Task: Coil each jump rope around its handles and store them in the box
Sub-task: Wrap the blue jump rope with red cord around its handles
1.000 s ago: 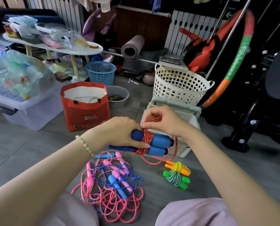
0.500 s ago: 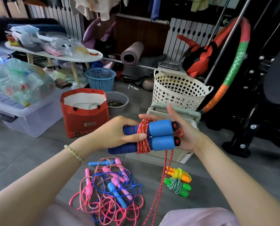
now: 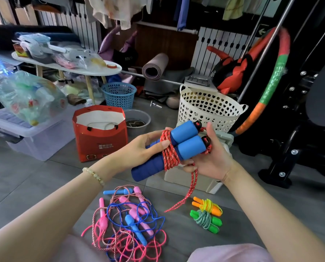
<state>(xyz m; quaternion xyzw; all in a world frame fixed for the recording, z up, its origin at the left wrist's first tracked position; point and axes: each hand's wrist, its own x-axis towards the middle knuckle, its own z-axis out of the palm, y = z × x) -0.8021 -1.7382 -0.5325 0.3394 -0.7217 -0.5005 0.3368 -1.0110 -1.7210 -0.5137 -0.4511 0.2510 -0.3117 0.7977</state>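
My left hand [image 3: 139, 150] grips a pair of blue foam handles [image 3: 184, 140], held side by side with a red speckled rope [image 3: 169, 154] coiled round their middle. My right hand [image 3: 210, 157] holds the handles' cap end, and the rope's loose tail hangs from its fingers down to the floor. The pale lidded box [image 3: 199, 182] stands on the floor right behind my hands, mostly hidden. On the floor lie a tangle of pink and blue jump ropes [image 3: 127, 224] and two coiled ropes, one with orange handles [image 3: 209, 207], one with green handles [image 3: 207, 221].
A red paper bag [image 3: 101, 133] stands left of my hands, a cream perforated basket [image 3: 209, 108] behind the box, a blue basket [image 3: 119, 94] farther back. A clear storage bin [image 3: 25, 131] sits at left, black gym equipment [image 3: 299, 138] at right. My knees fill the bottom edge.
The bundle has been lifted and tilted so the cap ends point up and right. The red rope's slack has shortened, and my right hand has shifted under the cap end.
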